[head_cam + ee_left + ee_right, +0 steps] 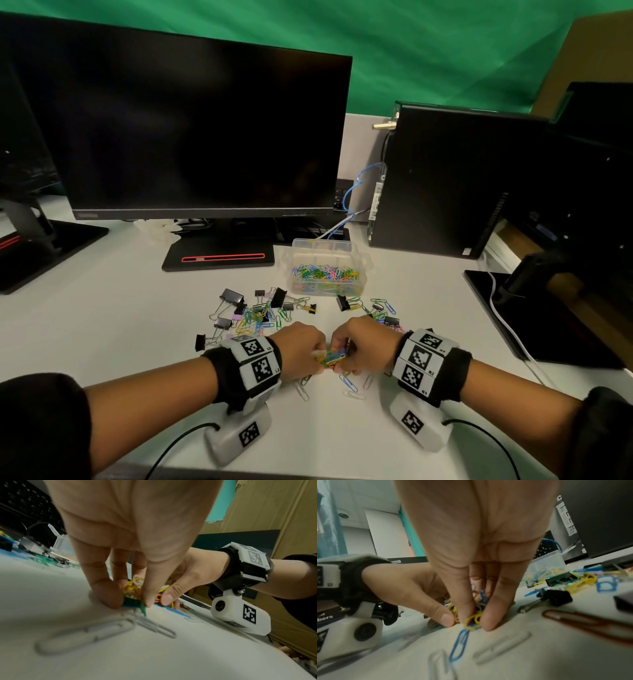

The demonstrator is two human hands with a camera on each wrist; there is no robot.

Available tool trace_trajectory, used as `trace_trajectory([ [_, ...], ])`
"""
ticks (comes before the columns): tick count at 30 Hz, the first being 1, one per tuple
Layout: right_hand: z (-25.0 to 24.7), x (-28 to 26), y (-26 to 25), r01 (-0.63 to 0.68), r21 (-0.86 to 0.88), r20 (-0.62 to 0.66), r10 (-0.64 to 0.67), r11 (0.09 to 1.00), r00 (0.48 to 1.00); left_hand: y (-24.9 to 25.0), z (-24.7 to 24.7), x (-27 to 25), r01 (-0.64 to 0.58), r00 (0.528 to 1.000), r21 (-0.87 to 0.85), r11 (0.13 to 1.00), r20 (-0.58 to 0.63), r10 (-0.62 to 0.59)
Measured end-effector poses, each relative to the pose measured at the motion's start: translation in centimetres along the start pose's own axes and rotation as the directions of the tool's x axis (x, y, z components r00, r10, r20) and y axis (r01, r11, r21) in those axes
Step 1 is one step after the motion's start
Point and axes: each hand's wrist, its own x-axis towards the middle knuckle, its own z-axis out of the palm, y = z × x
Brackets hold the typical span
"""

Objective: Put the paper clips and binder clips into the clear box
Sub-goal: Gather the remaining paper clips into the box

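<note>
A person's left hand (301,349) and right hand (363,344) meet at the near middle of a white desk (102,329), the fingertips of both pressed together around one small bunch of coloured wire paper clips (334,358) — yellow, green, blue and orange loops tangled into a tight knot that touches the desk surface. In the left wrist view the left fingers (102,588) curl down onto the bunch from one side while the right thumb closes in from the other; the right wrist view shows a yellow clip caught between the right fingertips (494,618). A few loose clips, white and blue, lie flat just in front of the hands. Beyond them a wider scatter of coloured paper clips mixed with black binder clips (233,296), silver handles splayed, spreads across the desk. Behind that scatter stands the clear plastic box (325,270), lid off, its floor already covered with a bright layer of clips. A dark computer monitor (191,130) and a black desktop tower (445,178) stand at the back.
</note>
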Motion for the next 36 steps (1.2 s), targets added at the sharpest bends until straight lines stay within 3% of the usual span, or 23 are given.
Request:
trace_trajectory([
  [7,-2.6,0.9,1.0,-0.051,0.026,-0.013,0.051,0.998,0.999,-1.6,-0.9,0.9,0.005,1.0,-0.024,1.0,0.01,-0.005],
  [12,-6.1,2.8,1.9,-0.077,0.058,-0.151,0.085,0.995,0.985,-2.9,-1.5,2.0,0.0,1.0,-0.076,0.997,0.009,0.001],
  [18,-9.7,6.9,3.3,-0.132,0.084,-0.367,0.154,0.988,0.917,-4.3,-4.0,4.0,-0.007,0.991,-0.142,0.99,-0.13,-0.011],
  [21,-9.5,8.8,3.8,-0.156,-0.008,-0.413,0.139,0.988,0.9,-5.3,-5.6,5.3,-0.017,0.978,-0.189,0.982,-0.209,-0.024],
  [24,-8.2,9.9,4.4,-0.176,-0.12,-0.371,0.121,0.977,0.921,-6.1,-6.7,6.7,0.018,0.968,-0.21,0.977,-0.241,-0.07],
  [31,-7.8,9.1,4.2,-0.122,-0.237,-0.195,0.075,0.964,0.978,-5.9,-7.7,9.8,0.075,0.961,-0.084,0.994,-0.261,-0.095],
  [36,-7.8,7.0,3.7,-0.066,-0.245,-0.239,0.006,0.967,0.971,-5.5,-8.0,11.6,0.096,0.958,-0.079,0.992,-0.263,-0.114],
])
